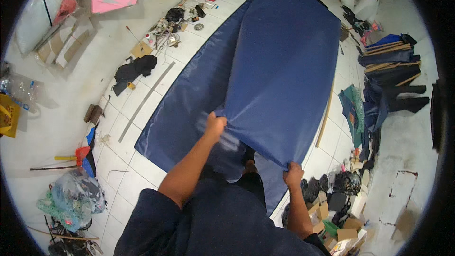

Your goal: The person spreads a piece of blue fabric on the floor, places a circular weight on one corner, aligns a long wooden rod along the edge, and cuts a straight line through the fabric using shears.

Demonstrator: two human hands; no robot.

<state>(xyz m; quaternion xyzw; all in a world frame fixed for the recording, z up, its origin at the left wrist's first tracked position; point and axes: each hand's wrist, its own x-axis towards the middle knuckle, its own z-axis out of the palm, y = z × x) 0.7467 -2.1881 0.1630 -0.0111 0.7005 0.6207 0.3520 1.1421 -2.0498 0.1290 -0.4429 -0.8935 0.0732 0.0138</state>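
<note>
A large sheet of dark blue fabric [284, 61] spreads over the floor, with one layer lifted above another. The lower layer [185, 95] lies flat and shows along the left side. My left hand [216, 127] is closed on the upper layer's near left corner, pulling creases into it. At the near right corner, my right hand [294, 174] grips the same layer's edge. Between my two hands the near edge is raised, and my leg and foot show below it. Fingertips under the fabric are hidden.
White floor tiles surround the fabric. A long grey strip [147, 102] and a black cloth [135, 71] lie to the left. Folded dark fabrics with wooden sticks [388, 61] are piled at the right. Cardboard boxes [348, 234] and bags crowd the near right.
</note>
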